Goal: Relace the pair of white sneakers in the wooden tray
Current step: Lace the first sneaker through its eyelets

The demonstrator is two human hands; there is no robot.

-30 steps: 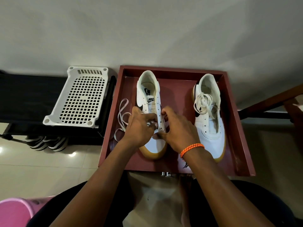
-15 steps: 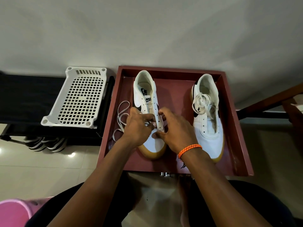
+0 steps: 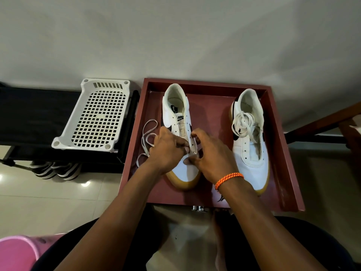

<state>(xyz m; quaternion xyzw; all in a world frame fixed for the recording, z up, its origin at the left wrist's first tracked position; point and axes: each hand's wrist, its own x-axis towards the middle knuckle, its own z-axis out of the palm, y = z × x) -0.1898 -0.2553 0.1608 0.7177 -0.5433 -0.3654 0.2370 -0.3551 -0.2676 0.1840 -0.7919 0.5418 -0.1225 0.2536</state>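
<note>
Two white sneakers with tan soles stand in a reddish-brown wooden tray. The left sneaker has bare eyelets along its upper part. My left hand pinches the white lace at the lowest eyelets on the shoe's left flap; the rest of the lace trails in loops on the tray floor to the left. My right hand, with an orange wrist cord, pinches the right eyelet flap low down. The right sneaker holds a loose bundle of lace piled on its tongue.
A white perforated plastic basket lies on a black rack left of the tray. Striped shoes sit on the tiled floor under it. A pink tub is at bottom left. Wooden furniture stands to the right, a grey wall behind.
Both hands stay at the left sneaker's lower eyelets, with fingers shifting slightly. The loose lace loops at the left have moved a little.
</note>
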